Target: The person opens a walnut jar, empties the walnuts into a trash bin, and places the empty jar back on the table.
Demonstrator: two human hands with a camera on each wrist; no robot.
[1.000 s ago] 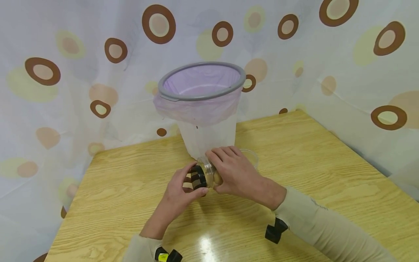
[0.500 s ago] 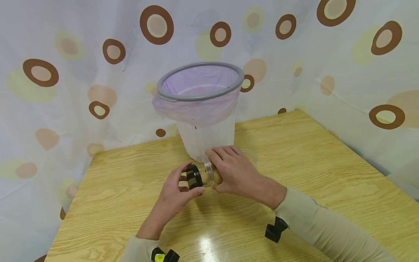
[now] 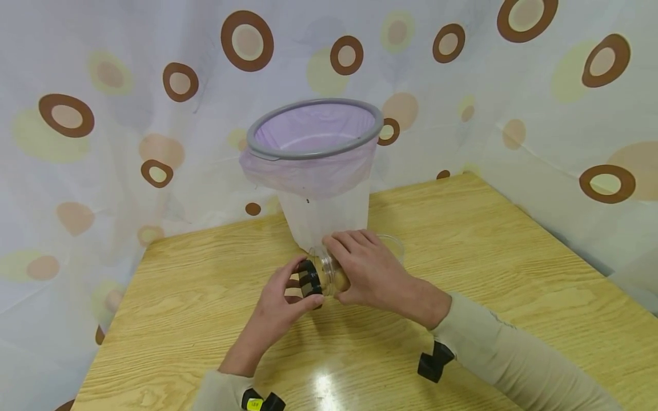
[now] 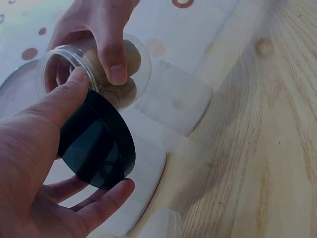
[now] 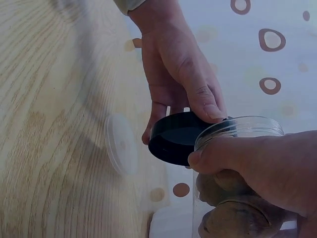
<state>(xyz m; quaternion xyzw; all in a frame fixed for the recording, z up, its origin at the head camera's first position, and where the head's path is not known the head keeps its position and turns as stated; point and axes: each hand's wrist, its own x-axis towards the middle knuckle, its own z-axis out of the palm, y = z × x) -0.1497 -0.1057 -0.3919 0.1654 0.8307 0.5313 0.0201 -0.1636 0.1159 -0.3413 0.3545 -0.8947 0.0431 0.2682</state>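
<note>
A clear plastic jar [image 3: 331, 273] with brown lumpy pieces inside lies sideways above the wooden table [image 3: 488, 240]. My right hand [image 3: 367, 268] grips its body from above. My left hand [image 3: 277, 305] pinches a black round lid [image 3: 310, 278] between thumb and fingers, just left of the jar's mouth. In the left wrist view the lid [image 4: 96, 144] is tilted and off the jar [image 4: 133, 74], whose mouth stands uncovered. The right wrist view shows the lid [image 5: 176, 139] close beside the jar's rim [image 5: 237, 129].
A white bin [image 3: 329, 217] with a grey rim and purple liner stands right behind the hands. A clear round dish [image 3: 396, 245] lies on the table beside the bin, partly hidden by my right hand. A spotted curtain encloses the table's back and sides.
The lid moved a little left, away from the jar's mouth, then came back right, close to it. The right hand and jar stayed nearly still.
</note>
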